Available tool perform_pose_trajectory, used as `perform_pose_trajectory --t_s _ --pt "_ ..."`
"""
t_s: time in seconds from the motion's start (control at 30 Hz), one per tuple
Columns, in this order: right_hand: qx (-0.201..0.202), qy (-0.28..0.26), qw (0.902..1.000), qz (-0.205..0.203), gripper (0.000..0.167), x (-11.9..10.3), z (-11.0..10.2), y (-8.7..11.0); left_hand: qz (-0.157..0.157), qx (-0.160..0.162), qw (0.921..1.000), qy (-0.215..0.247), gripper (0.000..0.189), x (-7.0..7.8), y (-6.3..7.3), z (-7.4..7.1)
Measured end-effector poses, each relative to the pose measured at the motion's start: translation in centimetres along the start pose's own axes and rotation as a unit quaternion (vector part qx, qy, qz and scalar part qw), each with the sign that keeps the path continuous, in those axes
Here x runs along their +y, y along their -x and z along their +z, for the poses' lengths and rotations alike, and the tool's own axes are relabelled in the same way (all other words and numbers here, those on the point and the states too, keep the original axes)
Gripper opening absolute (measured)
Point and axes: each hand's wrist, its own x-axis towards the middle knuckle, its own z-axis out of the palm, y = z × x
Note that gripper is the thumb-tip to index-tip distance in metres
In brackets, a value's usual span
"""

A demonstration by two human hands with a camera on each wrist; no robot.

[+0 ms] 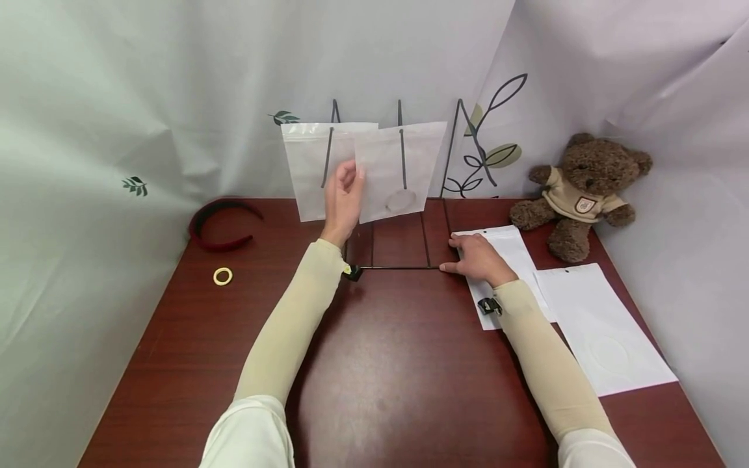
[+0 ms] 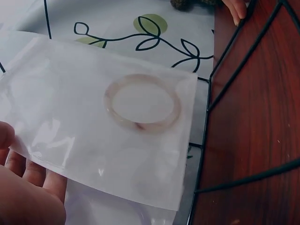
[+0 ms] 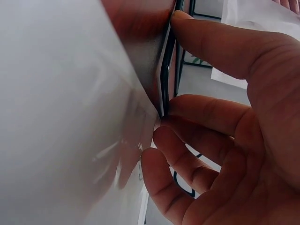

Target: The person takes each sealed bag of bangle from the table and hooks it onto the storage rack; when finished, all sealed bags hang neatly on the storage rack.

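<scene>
My left hand (image 1: 344, 205) pinches the left edge of a white translucent zip bag (image 1: 380, 156) hanging from a hook of the black wire rack (image 1: 404, 267). Thumb in front, fingers behind, as the left wrist view shows. A pale pinkish bangle (image 2: 176, 101) shows through this bag near its bottom. Another zip bag (image 1: 307, 162) hangs beside it to the left, partly overlapped. My right hand (image 1: 476, 257) holds the rack's front right base corner, thumb and index finger on the wire. Beneath that hand, a flat white zip bag (image 1: 515, 257) lies on the table.
A second flat bag (image 1: 603, 325) with a ring-shaped outline lies at the right. A brown teddy bear (image 1: 585, 188) sits in the back right corner. On the left are a dark red headband (image 1: 219, 246) and a yellow ring (image 1: 222, 276). White curtains (image 1: 117, 97) enclose the table.
</scene>
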Motion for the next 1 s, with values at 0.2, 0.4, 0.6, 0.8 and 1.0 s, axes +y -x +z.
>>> perform_pose_trajectory --t_s 0.2,0.4,0.6,0.8,1.0 --pt "-0.004 -0.007 1.0000 0.001 0.079 -0.2 -0.1 0.2 0.002 -0.023 0.9996 -0.014 0.033 -0.2 1.4 -1.5" --pt "-0.002 -0.009 1.0000 -0.001 0.078 -0.2 0.0 0.5 0.017 -0.049 0.9986 -0.010 0.032 -0.2 2.8 -3.0" --pt "-0.005 -0.016 0.9999 0.004 0.078 -0.1 -0.1 0.6 0.014 -0.057 0.9980 -0.025 0.030 -0.6 4.6 -4.6" --pt "-0.003 -0.018 0.9998 0.002 0.079 0.1 -0.1 0.5 -0.034 -0.087 0.9919 -0.086 0.027 -1.9 6.2 -6.1" --pt "0.004 -0.022 0.9997 -0.001 0.079 0.0 0.3 0.4 -0.118 -0.170 0.9588 -0.195 0.041 -3.5 7.5 -8.0"
